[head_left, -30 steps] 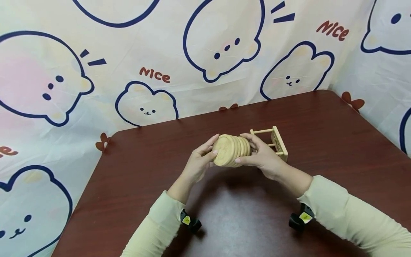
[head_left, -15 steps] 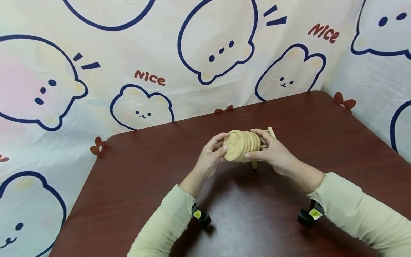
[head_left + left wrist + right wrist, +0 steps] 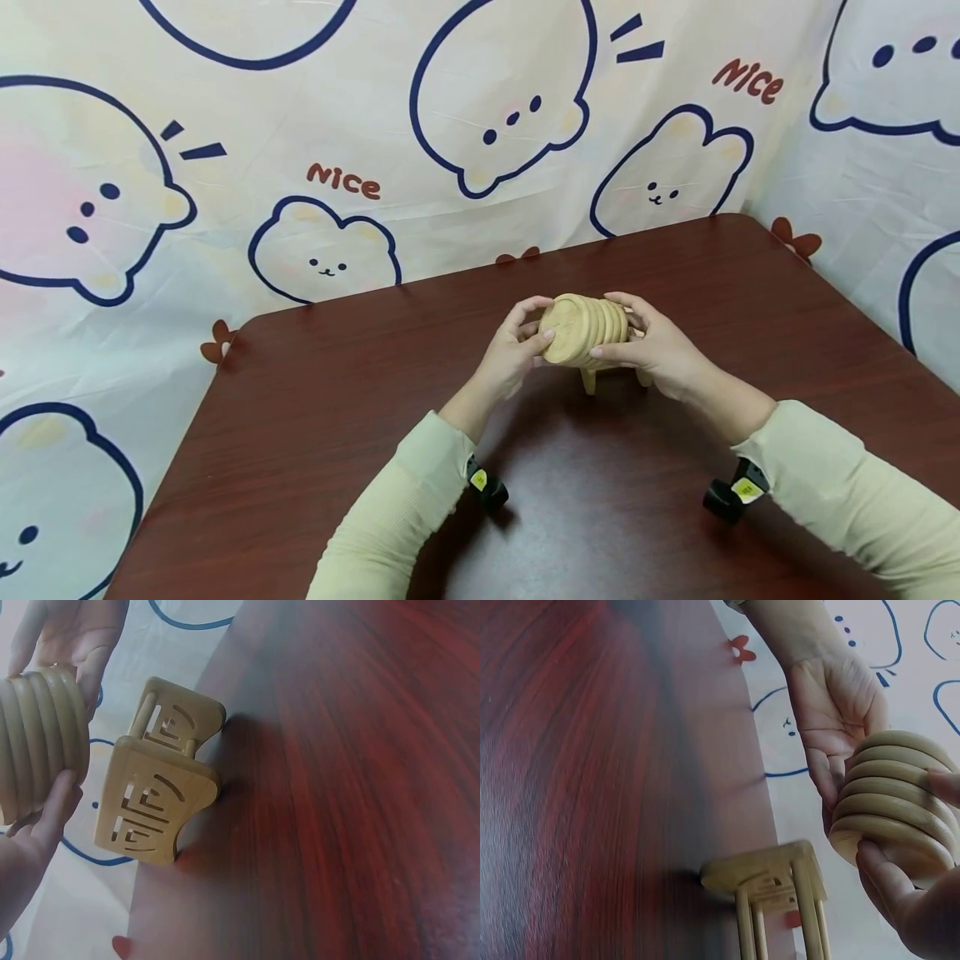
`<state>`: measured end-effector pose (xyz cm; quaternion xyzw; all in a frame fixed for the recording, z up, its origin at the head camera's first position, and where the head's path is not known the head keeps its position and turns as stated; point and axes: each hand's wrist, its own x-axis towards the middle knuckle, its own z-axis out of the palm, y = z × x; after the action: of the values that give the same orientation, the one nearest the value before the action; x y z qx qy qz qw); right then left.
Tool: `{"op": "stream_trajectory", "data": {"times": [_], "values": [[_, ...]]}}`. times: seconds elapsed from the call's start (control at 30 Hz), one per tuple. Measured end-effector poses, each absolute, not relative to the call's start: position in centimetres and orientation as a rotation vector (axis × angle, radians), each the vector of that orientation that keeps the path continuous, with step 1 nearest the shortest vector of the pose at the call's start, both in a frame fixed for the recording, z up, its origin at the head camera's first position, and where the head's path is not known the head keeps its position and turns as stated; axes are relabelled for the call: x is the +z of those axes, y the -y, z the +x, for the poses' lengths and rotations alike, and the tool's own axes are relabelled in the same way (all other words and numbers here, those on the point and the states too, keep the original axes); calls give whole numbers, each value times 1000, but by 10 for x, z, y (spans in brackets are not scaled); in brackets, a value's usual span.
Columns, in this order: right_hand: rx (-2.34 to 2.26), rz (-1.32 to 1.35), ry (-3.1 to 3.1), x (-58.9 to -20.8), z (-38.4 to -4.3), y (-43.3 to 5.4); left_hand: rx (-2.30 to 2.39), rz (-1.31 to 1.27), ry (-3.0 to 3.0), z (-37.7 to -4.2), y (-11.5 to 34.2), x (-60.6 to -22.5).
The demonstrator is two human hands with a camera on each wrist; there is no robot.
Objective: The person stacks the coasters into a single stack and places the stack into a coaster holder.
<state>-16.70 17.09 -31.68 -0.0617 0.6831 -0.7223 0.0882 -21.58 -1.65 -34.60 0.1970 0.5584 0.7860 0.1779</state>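
A stack of several round wooden coasters [image 3: 588, 331] lies on its side between both hands, lifted off the table. My left hand [image 3: 512, 350] grips the near end face, with a carved design on it, between thumb and fingers. My right hand [image 3: 671, 348] holds the stack from the right, its thumb along the lower edge. Just behind and below stands a wooden coaster rack [image 3: 154, 806] with cut-out end panels and round bars. Most of the rack is hidden by the stack and hand in the head view. In the left wrist view, the stack is apart from the rack.
The dark red-brown table [image 3: 322, 433] extends around the hands. A white cloth [image 3: 450, 225] printed with cartoon bears hangs behind its far edge and along the sides. Black wrist cameras [image 3: 491, 490] hang beneath both cuffs.
Both hands have carried the coaster stack to the right and slightly up in the head view, so it now covers most of the rack. The grip looks the same, and the view has shifted slightly.
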Motion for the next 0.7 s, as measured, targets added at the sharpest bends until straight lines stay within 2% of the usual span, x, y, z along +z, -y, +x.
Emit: {"op": "stream_trajectory", "data": {"times": [0.7], "values": [[-1954,-232,-2228,-318,-183,-199,1951,608,-1763,-256,-11,-352]]}}
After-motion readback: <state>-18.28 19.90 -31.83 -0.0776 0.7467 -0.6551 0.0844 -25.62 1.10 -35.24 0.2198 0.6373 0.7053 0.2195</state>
